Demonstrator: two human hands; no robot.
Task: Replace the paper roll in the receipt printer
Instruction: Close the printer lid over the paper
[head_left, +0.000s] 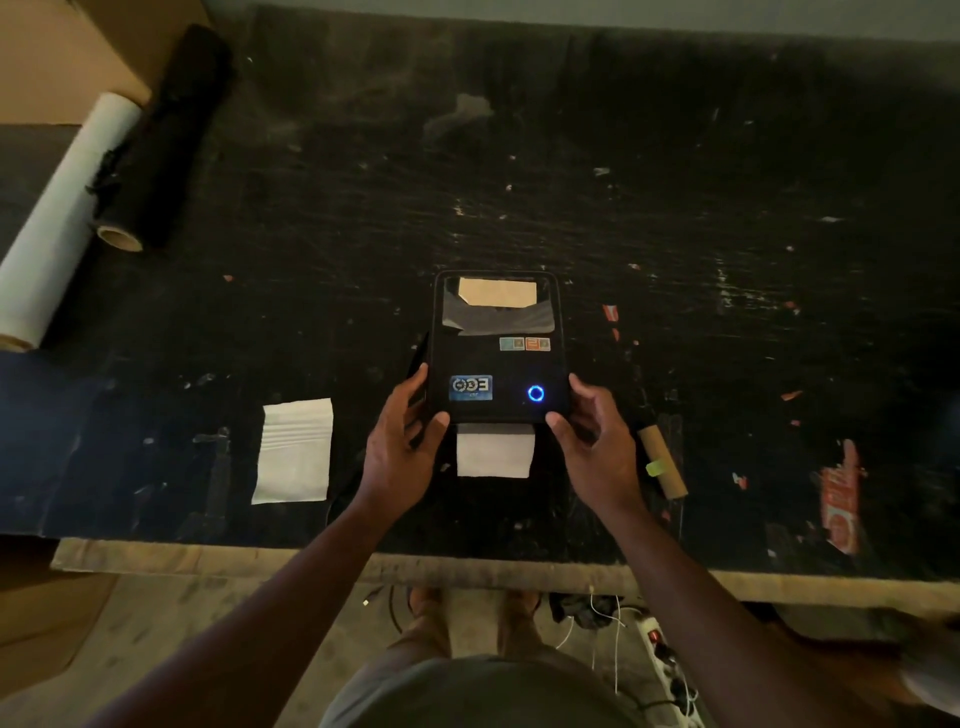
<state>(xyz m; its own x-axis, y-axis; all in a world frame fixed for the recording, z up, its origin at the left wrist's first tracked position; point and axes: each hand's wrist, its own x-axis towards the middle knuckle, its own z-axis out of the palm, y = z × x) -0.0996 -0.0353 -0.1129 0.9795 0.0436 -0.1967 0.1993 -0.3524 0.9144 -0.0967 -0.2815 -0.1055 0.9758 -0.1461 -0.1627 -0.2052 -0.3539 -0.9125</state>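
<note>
Head view looks straight down on the receipt printer (496, 345), a dark box standing on the scarred black table (675, 182) just ahead of the near edge, its long axis running away from the person. Both hands flank its near end. The left hand (400, 457) has its thumb on the near left corner of the lid and its fingers curled up the left side wall; the right hand (597, 441) mirrors it, thumb on the near right corner beside the glowing blue ring button (535, 393), fingers against the right wall. So each hand clasps the printer body, neither one spread free.

A strip of white paper (495, 451) hangs out of the slot at the near face, lying between the two wrists and pointing toward the person. The lid looks closed, with a paler patch showing in the window at the far end (whether that is the roll inside I cannot tell). A bare cardboard core (662, 460) lies on the table just right of the right hand, tilted, and a loose sheet of paper (293, 449) lies well left of the left hand.

My judgement: the paper tail is equally near both thumbs, so tearing it off would suit either hand.
</note>
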